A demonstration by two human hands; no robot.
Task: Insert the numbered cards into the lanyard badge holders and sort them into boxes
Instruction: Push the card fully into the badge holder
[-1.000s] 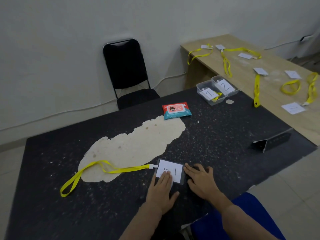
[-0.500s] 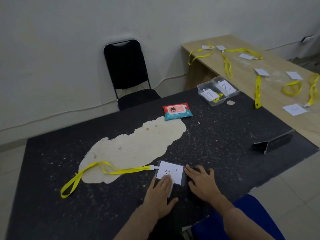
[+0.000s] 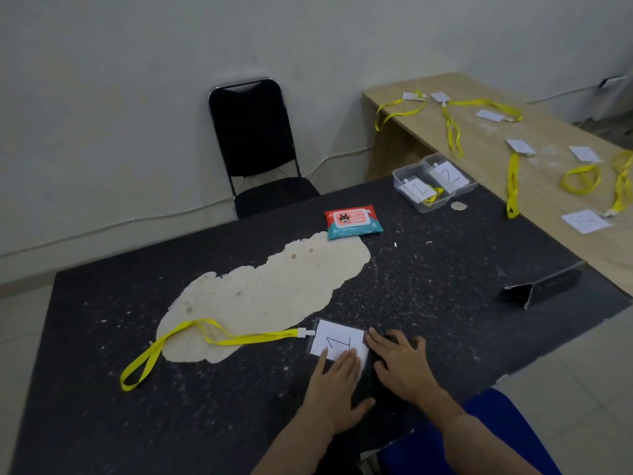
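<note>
Left hand (image 3: 337, 382) fingers straight, together, pressing card (image 3: 334, 337) (marked 1), right hand (image 3: 404, 366) fingers straight, apart, on desk (image 3: 428, 269) just beside

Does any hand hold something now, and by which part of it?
Nothing is gripped. The left hand presses flat fingers on the card's near edge; the right hand rests on the table beside the card.

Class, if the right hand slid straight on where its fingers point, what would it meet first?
The badge holder with its card; the right hand has its fingertips at that holder's right edge, perhaps touching.
</note>
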